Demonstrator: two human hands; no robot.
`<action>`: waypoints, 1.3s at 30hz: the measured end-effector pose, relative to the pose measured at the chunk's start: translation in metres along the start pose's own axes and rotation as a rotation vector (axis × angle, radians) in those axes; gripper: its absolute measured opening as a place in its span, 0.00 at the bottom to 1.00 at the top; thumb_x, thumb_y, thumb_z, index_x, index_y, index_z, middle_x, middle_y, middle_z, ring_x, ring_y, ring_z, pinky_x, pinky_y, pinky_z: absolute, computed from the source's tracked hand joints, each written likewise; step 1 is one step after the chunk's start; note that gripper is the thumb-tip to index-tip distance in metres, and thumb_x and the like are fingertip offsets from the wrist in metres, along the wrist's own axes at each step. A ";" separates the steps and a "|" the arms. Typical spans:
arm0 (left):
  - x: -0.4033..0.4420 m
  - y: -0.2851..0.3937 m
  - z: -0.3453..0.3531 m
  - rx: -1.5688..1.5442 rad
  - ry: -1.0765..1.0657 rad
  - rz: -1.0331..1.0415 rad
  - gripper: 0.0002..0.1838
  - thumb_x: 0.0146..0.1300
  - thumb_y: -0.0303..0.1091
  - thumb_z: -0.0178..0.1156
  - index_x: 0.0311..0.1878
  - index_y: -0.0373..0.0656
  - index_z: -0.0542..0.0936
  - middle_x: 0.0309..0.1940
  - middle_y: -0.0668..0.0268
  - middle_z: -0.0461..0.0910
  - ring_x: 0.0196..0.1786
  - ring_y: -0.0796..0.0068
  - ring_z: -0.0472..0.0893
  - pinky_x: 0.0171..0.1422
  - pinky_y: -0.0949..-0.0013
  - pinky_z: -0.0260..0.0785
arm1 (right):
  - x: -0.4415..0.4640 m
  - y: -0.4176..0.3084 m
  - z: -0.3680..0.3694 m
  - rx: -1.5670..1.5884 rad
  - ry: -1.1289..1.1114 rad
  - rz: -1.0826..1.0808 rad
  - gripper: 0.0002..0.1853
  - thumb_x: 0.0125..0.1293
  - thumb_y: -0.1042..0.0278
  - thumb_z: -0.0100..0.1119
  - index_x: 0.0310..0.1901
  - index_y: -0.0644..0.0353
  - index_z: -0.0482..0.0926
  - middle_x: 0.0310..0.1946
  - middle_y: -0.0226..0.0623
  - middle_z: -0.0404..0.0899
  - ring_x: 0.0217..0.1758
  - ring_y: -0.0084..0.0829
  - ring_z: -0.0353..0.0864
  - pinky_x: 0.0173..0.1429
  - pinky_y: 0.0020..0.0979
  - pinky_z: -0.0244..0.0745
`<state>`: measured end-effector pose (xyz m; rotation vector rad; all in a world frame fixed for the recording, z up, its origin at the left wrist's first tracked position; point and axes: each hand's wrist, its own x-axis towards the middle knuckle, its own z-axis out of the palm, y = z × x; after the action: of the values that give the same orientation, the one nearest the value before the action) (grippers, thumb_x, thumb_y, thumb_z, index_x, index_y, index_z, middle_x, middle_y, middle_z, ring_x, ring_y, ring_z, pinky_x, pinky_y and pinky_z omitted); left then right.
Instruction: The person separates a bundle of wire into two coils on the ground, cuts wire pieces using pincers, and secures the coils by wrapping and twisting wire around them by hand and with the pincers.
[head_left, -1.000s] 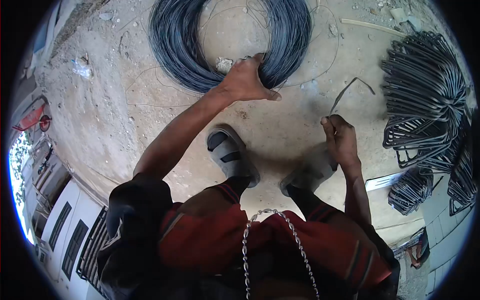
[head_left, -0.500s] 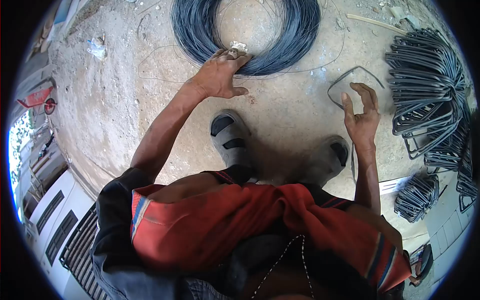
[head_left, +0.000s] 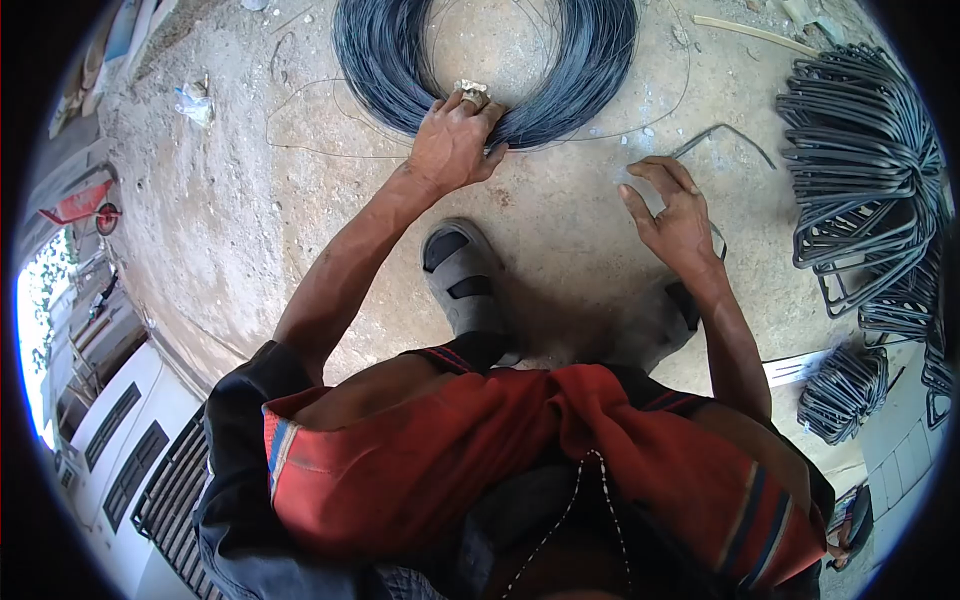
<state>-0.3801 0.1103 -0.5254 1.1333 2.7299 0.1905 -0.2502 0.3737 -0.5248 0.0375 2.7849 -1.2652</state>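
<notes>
While the left hand (head_left: 447, 147) grips the tie-wire coil (head_left: 385, 75) at twelve o'clock, my feed shows the half-open, seemingly empty right hand (head_left: 682, 222) swung nearer, better placed to reach it.

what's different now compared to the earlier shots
The right hand has let go of the dark strip, which now lies on the ground, and since the last picture has swung left, fingers open. The left hand's thumb has drawn in toward the wire coil. Unchanged: the left hand at the coil's near side, and the bent bars at right.
</notes>
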 end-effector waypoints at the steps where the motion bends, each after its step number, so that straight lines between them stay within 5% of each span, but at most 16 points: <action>1: 0.000 0.000 0.000 -0.009 -0.019 -0.009 0.25 0.52 0.44 0.65 0.50 0.40 0.78 0.45 0.51 0.78 0.52 0.53 0.76 0.59 0.55 0.66 | 0.003 0.001 0.001 0.001 -0.005 0.010 0.13 0.58 0.65 0.62 0.43 0.60 0.78 0.44 0.44 0.77 0.49 0.45 0.77 0.52 0.39 0.74; 15: -0.007 -0.006 -0.029 -0.107 -0.013 -0.029 0.18 0.60 0.35 0.60 0.50 0.35 0.72 0.37 0.49 0.79 0.39 0.50 0.79 0.47 0.58 0.67 | 0.027 0.008 0.008 0.099 0.011 0.001 0.12 0.59 0.64 0.61 0.42 0.62 0.78 0.41 0.44 0.78 0.46 0.46 0.78 0.50 0.39 0.74; 21: 0.000 -0.013 -0.061 -0.313 -0.025 -0.078 0.21 0.63 0.40 0.59 0.48 0.29 0.71 0.38 0.41 0.77 0.43 0.42 0.78 0.47 0.57 0.71 | 0.034 0.016 0.013 0.102 0.021 -0.031 0.14 0.60 0.62 0.60 0.43 0.62 0.78 0.40 0.43 0.79 0.43 0.46 0.79 0.49 0.39 0.74; 27: 0.008 -0.017 -0.073 -0.459 -0.187 -0.301 0.23 0.65 0.41 0.57 0.46 0.25 0.71 0.32 0.45 0.78 0.39 0.50 0.80 0.47 0.63 0.70 | 0.045 0.004 0.016 0.246 -0.123 0.144 0.17 0.59 0.60 0.62 0.45 0.64 0.78 0.43 0.45 0.79 0.43 0.39 0.81 0.47 0.37 0.76; 33: 0.006 -0.018 -0.034 -0.414 -0.037 -0.120 0.20 0.64 0.40 0.58 0.47 0.30 0.72 0.38 0.47 0.77 0.41 0.55 0.77 0.48 0.62 0.68 | 0.049 0.012 0.051 0.714 -0.011 0.579 0.34 0.58 0.61 0.66 0.59 0.74 0.65 0.49 0.52 0.77 0.48 0.34 0.80 0.48 0.28 0.77; 37: 0.014 -0.011 -0.012 -0.124 0.031 0.066 0.26 0.59 0.41 0.62 0.54 0.33 0.70 0.41 0.50 0.76 0.46 0.51 0.73 0.54 0.54 0.63 | 0.052 0.018 0.058 0.946 0.033 0.563 0.39 0.57 0.64 0.68 0.63 0.78 0.59 0.51 0.54 0.74 0.50 0.35 0.79 0.49 0.27 0.76; 39: 0.021 -0.006 -0.010 -0.163 -0.037 -0.004 0.34 0.53 0.46 0.66 0.57 0.34 0.67 0.46 0.47 0.76 0.49 0.49 0.76 0.59 0.53 0.61 | 0.055 0.016 0.058 0.968 0.030 0.545 0.40 0.56 0.64 0.69 0.63 0.79 0.59 0.52 0.54 0.74 0.51 0.35 0.79 0.50 0.27 0.76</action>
<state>-0.4009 0.1210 -0.5187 1.0755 2.6293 0.3805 -0.3003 0.3400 -0.5800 0.7896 1.6931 -2.2109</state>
